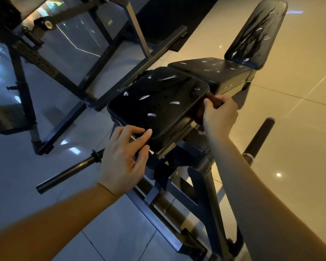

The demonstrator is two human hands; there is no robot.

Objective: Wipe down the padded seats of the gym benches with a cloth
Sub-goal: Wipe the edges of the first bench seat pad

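Right forearm [271, 194] is nearest, filling lower right. It leads up to the right hand [221, 114] at centre right, clenched round a brown cloth [212, 98] bunched against the right edge of the seat pad [158, 102] and mostly hidden by the fingers. Left hand [124, 157], lower centre, has near-straight fingers with tips resting on the pad's near corner, grasping nothing. Cloth looks light and limp, so I'd keep it wadded in the palm and press flat. Pad vinyl is cracked with pale flecks (snag risk, probably slick where glossy); I'd guess soft top, stiff base. Second pad [211, 72] and tilted back pad [258, 32] run toward upper right, equally worn. Glossy tile floor [290, 129], black bar [68, 170] lower left, rack frame [102, 44] upper left, dim warm light.
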